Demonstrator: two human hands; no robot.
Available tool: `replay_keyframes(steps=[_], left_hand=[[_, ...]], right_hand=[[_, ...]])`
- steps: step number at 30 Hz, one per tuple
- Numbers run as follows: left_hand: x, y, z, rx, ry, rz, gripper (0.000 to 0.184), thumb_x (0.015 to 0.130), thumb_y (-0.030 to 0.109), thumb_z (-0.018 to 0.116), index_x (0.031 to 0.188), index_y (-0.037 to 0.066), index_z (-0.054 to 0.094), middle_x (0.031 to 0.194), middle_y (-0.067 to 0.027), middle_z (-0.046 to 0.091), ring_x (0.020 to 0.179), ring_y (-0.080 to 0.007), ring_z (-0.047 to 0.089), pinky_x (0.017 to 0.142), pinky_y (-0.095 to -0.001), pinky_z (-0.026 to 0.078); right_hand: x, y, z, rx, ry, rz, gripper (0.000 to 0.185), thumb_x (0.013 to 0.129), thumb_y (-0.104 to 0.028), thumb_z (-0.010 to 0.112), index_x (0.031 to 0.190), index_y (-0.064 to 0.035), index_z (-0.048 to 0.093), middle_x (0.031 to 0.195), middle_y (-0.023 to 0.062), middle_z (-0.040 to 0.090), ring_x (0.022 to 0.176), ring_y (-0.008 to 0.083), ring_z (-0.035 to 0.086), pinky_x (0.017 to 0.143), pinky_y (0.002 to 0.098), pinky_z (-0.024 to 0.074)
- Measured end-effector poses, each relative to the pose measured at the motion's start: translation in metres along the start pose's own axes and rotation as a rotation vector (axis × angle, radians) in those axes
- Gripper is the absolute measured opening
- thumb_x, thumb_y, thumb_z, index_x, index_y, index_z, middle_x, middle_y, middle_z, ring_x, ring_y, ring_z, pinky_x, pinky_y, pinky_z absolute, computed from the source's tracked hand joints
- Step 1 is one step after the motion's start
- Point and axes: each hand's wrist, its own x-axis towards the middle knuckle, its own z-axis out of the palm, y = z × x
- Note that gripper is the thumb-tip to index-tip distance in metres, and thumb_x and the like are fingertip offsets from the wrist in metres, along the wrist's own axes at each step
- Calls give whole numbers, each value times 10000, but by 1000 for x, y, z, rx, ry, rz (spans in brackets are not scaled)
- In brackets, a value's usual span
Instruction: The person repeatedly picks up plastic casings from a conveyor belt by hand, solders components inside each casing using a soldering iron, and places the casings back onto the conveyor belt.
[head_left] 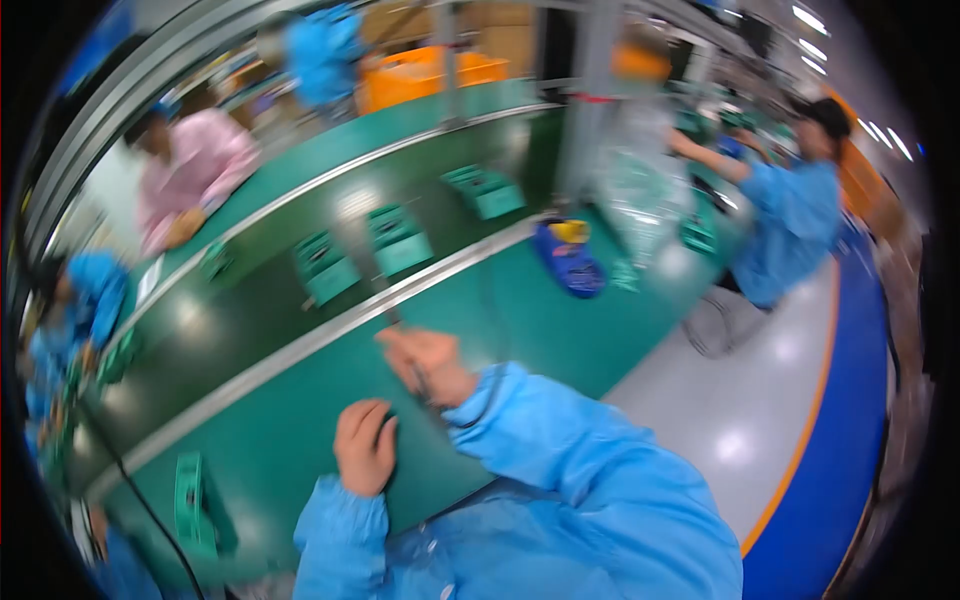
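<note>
My left hand (363, 447) rests low over the green bench top (290, 400), with its fingers curled. Something small and dark shows between thumb and fingers, too unclear to name. Farther forward and to the right, my right hand (425, 360) is smeared by motion over the same bench. A narrow grey shape (388, 300) lies just beyond its fingers; whether the hand holds it is hidden by blur. A dark cord (492, 395) loops around my right wrist and sleeve. To the left of my hands stands a green plastic housing (192, 505).
Several green housings (399, 240) sit on the dark green conveyor (260, 330), behind a metal rail (250, 378). A blue and yellow object (570, 260) lies at the right near a clear plastic bag (643, 205). People in blue (795, 215) and pink (195, 170) work nearby.
</note>
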Motion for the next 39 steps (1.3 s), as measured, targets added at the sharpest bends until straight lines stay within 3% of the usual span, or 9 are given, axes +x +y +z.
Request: replay_keyframes(steps=[2,4,15,28,39], left_hand=[[-1,-4,0,13,18,2,240,785,-7,730,1022,-6,693,1049,-165,666,988,-346,639,857,-411,527],[-5,-7,1,14,34,-20,246,780,7,743,1022,5,700,1050,-151,669,987,-335,642,850,-411,532],[-8,-12,0,-7,69,-36,238,793,16,725,1027,11,684,1050,-125,662,992,-325,637,858,-412,524],[-6,-30,-19,81,208,-103,209,801,-26,713,1006,10,695,1002,-132,685,960,-319,657,822,-391,549],[-26,-30,-52,171,290,-230,283,772,-35,738,1049,7,702,1077,-144,684,1007,-320,650,871,-389,540]], right_hand=[[3,-5,-1,-72,-35,34,350,776,8,715,1118,-56,677,758,123,635,623,278,630,558,375,509],[4,-4,0,-23,-15,19,365,776,31,722,1128,-57,683,758,128,636,613,285,628,557,372,505],[10,-16,1,-40,-98,43,302,847,57,679,1137,-30,673,758,138,599,596,255,604,550,359,474],[8,-22,9,-15,-94,57,313,851,49,680,1151,-43,674,744,135,582,580,266,581,540,362,462],[8,-27,8,-8,-106,88,294,857,49,670,1141,-29,672,743,146,569,587,278,575,549,373,461]])
